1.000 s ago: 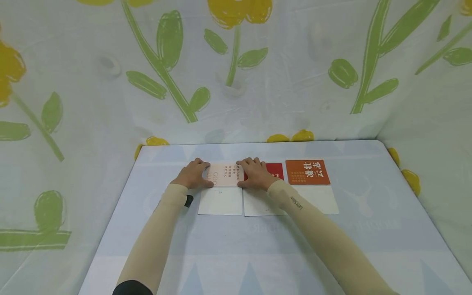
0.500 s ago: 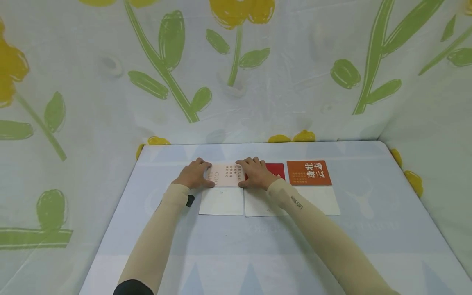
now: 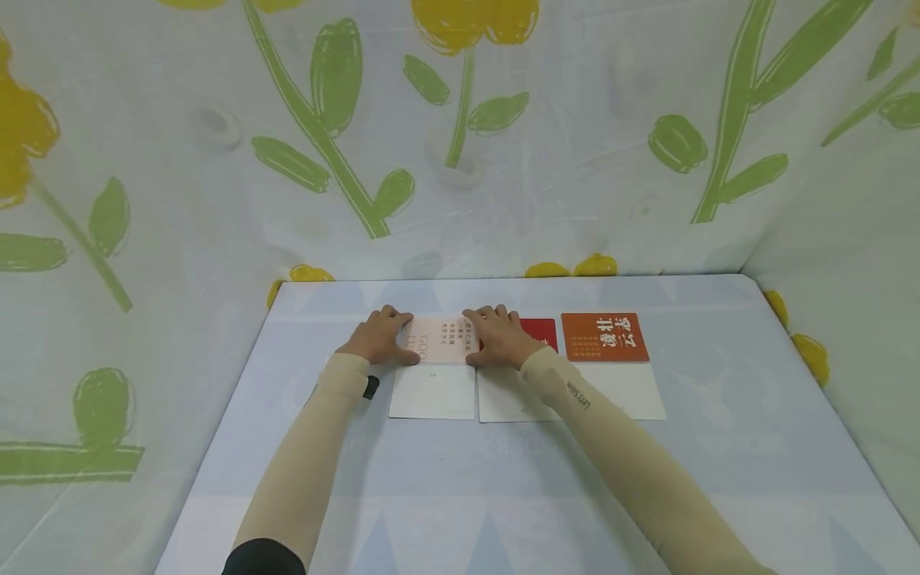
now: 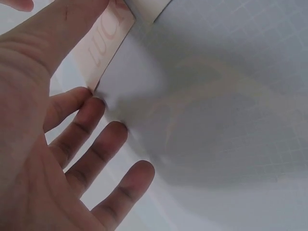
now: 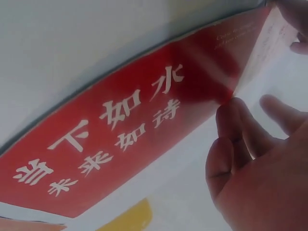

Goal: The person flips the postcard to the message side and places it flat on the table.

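A pale pink card (image 3: 437, 339) with printed lettering lies flat between my two hands. My left hand (image 3: 377, 337) touches its left side, thumb at the near corner and index finger at the far one. In the left wrist view the other fingers of that hand are spread over the table beside the card's edge. My right hand (image 3: 501, 337) touches the card's right side with thumb and index finger and partly covers a red card (image 3: 545, 332). Seen from the right wrist, the red card (image 5: 130, 127) carries white characters, with loosely bent fingers by its edge.
To the right lies an orange card (image 3: 605, 337) with white characters. White sheets (image 3: 431, 393) border the near sides of the cards. The pale table (image 3: 431, 471) ends at a flower-printed curtain (image 3: 561, 192) behind.
Both hands stay at the sides of the pale pink card. The whole head view has shifted very slightly; nothing on the table visibly moves.
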